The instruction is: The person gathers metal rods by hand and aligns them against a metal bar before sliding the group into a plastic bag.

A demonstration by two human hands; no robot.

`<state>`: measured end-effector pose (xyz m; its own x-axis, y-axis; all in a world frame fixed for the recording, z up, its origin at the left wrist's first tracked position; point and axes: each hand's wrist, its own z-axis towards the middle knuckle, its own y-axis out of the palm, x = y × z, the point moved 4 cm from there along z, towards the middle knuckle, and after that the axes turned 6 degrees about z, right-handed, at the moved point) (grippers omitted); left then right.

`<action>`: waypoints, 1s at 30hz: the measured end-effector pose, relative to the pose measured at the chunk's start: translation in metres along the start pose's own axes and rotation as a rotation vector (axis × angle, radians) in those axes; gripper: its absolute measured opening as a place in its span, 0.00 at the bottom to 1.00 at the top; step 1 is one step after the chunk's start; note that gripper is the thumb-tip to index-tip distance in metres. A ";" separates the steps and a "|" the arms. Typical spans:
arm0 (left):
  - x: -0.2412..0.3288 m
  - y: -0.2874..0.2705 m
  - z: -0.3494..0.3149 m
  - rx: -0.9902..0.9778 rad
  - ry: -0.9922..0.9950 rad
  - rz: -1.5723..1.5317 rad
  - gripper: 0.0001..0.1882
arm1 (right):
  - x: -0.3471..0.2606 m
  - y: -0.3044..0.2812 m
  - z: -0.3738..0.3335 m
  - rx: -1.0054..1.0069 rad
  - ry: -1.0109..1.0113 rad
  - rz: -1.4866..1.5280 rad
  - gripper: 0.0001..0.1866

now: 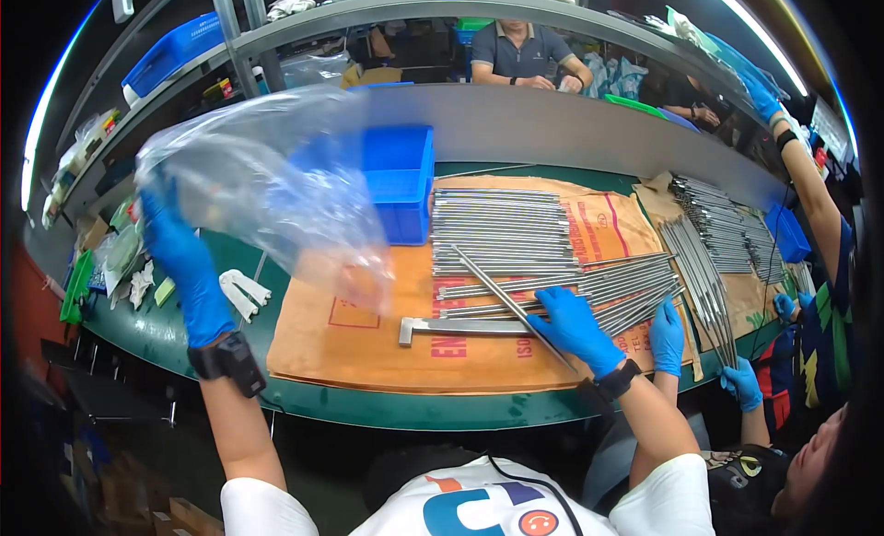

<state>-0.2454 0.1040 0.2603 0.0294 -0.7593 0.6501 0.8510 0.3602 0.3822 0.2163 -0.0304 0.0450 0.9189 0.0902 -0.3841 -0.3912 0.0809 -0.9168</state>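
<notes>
Green bench, brown cardboard.

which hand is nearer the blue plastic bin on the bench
Left. The left hand holds up a clear plastic bag that overlaps the blue bin; the right hand grips a metal rod farther toward the person.

Left hand raised, fingers clenched; right hand reaches forward low (both gloved blue), fingers curled.
</notes>
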 end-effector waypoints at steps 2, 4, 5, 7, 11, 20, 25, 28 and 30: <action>-0.017 -0.042 0.002 0.092 -0.034 0.043 0.28 | 0.002 0.005 0.000 0.058 -0.029 -0.088 0.28; -0.051 -0.131 -0.036 0.045 0.117 0.427 0.29 | -0.008 0.008 0.001 0.085 -0.056 -0.126 0.26; -0.072 -0.170 -0.029 0.031 0.198 0.630 0.30 | -0.022 0.012 0.004 0.087 -0.093 -0.107 0.24; -0.117 -0.190 -0.080 -0.013 -0.271 0.474 0.30 | -0.033 0.015 0.007 0.094 -0.131 -0.080 0.21; -0.094 -0.183 -0.148 -0.431 -0.823 0.523 0.23 | -0.006 0.022 0.012 0.043 -0.042 -0.114 0.19; 0.025 -0.134 -0.184 -0.585 -0.163 0.788 0.19 | -0.002 0.013 0.036 0.088 -0.167 -0.088 0.13; 0.064 -0.081 -0.176 -0.595 0.691 0.927 0.27 | 0.004 0.008 0.041 0.243 -0.290 -0.042 0.12; 0.008 -0.056 -0.146 -0.517 0.409 0.891 0.43 | 0.021 0.007 0.037 0.229 -0.288 -0.017 0.11; -0.033 -0.058 -0.127 -0.828 0.271 1.131 0.50 | 0.018 0.006 0.044 0.208 -0.258 -0.007 0.12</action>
<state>-0.2297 0.0394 0.1334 0.9046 -0.3945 0.1616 0.3553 0.4882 -0.7971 0.2280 0.0157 0.0375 0.8887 0.3354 -0.3126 -0.4112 0.2814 -0.8670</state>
